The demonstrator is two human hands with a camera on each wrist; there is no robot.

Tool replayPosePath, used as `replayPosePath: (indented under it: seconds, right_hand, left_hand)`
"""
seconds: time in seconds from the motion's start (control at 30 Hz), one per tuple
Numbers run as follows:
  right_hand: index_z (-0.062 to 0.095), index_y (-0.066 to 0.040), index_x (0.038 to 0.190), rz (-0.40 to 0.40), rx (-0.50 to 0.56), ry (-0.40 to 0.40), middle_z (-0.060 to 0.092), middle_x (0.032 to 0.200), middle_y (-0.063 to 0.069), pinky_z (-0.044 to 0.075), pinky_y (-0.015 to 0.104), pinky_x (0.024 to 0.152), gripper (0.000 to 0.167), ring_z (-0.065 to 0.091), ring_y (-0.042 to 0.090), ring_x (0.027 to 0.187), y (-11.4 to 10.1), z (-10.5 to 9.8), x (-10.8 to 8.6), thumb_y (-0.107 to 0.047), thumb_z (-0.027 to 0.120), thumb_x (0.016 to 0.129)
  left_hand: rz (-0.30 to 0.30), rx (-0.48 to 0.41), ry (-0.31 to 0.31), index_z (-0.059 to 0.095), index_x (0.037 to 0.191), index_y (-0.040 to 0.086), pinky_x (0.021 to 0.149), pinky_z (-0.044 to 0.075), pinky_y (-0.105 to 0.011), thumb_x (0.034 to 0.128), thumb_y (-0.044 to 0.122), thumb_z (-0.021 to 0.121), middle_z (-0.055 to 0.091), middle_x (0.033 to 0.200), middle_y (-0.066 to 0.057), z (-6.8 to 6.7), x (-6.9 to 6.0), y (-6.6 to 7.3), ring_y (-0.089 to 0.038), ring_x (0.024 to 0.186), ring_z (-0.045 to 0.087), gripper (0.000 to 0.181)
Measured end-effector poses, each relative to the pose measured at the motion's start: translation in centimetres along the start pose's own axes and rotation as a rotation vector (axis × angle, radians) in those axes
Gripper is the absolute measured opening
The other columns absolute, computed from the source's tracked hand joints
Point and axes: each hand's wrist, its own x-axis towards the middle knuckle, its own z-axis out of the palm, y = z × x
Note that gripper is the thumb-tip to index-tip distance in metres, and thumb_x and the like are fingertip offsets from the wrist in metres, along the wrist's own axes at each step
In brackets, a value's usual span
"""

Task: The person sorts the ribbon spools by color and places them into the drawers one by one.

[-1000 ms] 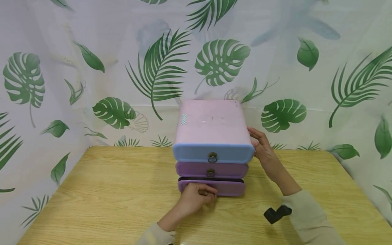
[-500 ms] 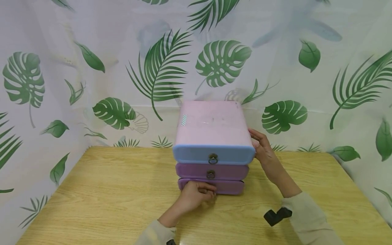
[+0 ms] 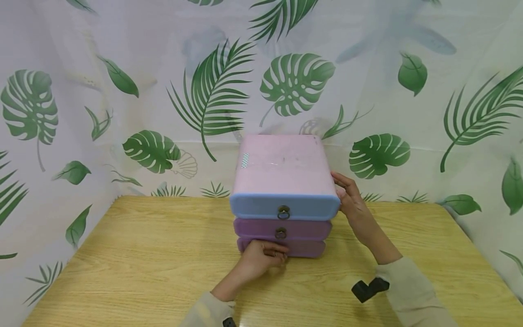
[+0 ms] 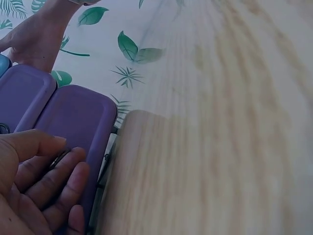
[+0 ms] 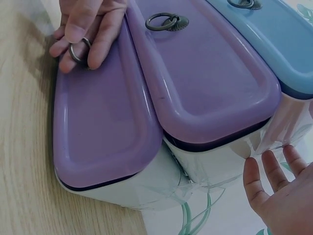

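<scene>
A small drawer cabinet with a pale pink top (image 3: 283, 163) stands at the back of the table. Its top drawer (image 3: 253, 206) is blue; the middle drawer (image 3: 253, 228) and bottom drawer (image 3: 308, 249) are purple. At the bottom drawer's front, my left hand (image 3: 256, 261) holds a bronze ring pull (image 5: 72, 53) between thumb and fingers; its mount is hidden by the hand. The bottom front sits close to the cabinet body. My right hand (image 3: 357, 215) rests its fingertips on the cabinet's right side, fingers fairly straight.
The cabinet stands on a light wood-grain table (image 3: 143, 263). Behind it hangs a white cloth with green leaves (image 3: 208, 95). Two more ring pulls show, on the blue drawer and the middle drawer. A black wrist mount (image 3: 369, 288) sits by the right sleeve.
The bottom drawer has slid inward with my left hand on it; the dark gap above its front has disappeared. My right hand stays against the cabinet's side.
</scene>
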Motion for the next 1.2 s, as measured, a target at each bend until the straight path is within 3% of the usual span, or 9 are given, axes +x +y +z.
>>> replayPosePath:
  seconds: [0.13,0.4,0.67,1.0,1.07,1.2]
  right_hand:
    - [0.025,-0.020,0.151,0.000,0.003,-0.001,0.028,0.139,-0.006,0.045,0.015,0.084,0.045,0.051,0.001,0.110,0.0,0.1,0.0,-0.025,0.027,0.106]
    - [0.026,-0.021,0.150,-0.007,0.012,-0.002,0.029,0.139,-0.007,0.045,0.015,0.085,0.044,0.051,0.000,0.110,0.0,0.2,0.3,-0.025,0.026,0.106]
    - [0.026,-0.020,0.150,-0.003,0.011,0.003,0.030,0.139,-0.008,0.046,0.015,0.085,0.044,0.050,0.000,0.112,-0.1,0.3,0.6,-0.025,0.027,0.106]
    - [0.022,-0.018,0.152,0.087,-0.061,-0.016,0.025,0.151,0.016,0.048,0.017,0.083,0.046,0.048,-0.002,0.116,-1.4,-0.5,0.0,-0.027,0.027,0.107]
    - [0.024,-0.015,0.151,0.103,-0.078,-0.016,0.030,0.148,0.014,0.050,0.018,0.083,0.046,0.050,-0.002,0.113,-1.8,-0.6,-0.3,-0.026,0.029,0.107]
    - [0.034,-0.008,0.146,0.140,-0.122,0.002,0.044,0.136,-0.009,0.052,0.019,0.082,0.043,0.057,-0.003,0.105,-2.3,-1.0,-1.1,-0.023,0.036,0.106]
  left_hand:
    - [0.017,0.001,-0.015,0.069,0.109,-0.008,0.072,0.055,-0.019,0.0822,-0.002,0.066,0.071,0.101,-0.026,0.0,-0.2,0.0,-0.030,0.091,0.070,0.027]
    - [-0.008,0.043,-0.056,0.065,0.115,-0.004,0.070,0.049,-0.016,0.0841,0.003,0.069,0.068,0.104,-0.021,-0.4,-0.6,-0.3,-0.010,0.085,0.061,0.032]
    - [-0.018,-0.005,-0.071,0.057,0.118,-0.007,0.065,0.046,-0.017,0.0846,0.002,0.068,0.066,0.095,-0.016,-0.9,-1.5,-0.2,-0.009,0.078,0.060,0.036]
    - [0.008,0.051,-0.112,0.055,0.122,-0.006,0.073,0.049,-0.018,0.0919,0.006,0.059,0.067,0.101,-0.017,-1.5,-2.9,0.7,-0.010,0.085,0.060,0.033]
    - [0.007,0.064,-0.111,0.055,0.123,-0.005,0.074,0.050,-0.019,0.0935,0.008,0.058,0.067,0.103,-0.017,-1.9,-3.3,0.7,-0.010,0.085,0.060,0.033]
    - [-0.006,0.080,-0.107,0.055,0.124,-0.004,0.074,0.049,-0.021,0.0958,0.013,0.056,0.065,0.106,-0.018,-2.9,-4.2,1.0,-0.012,0.088,0.058,0.033]
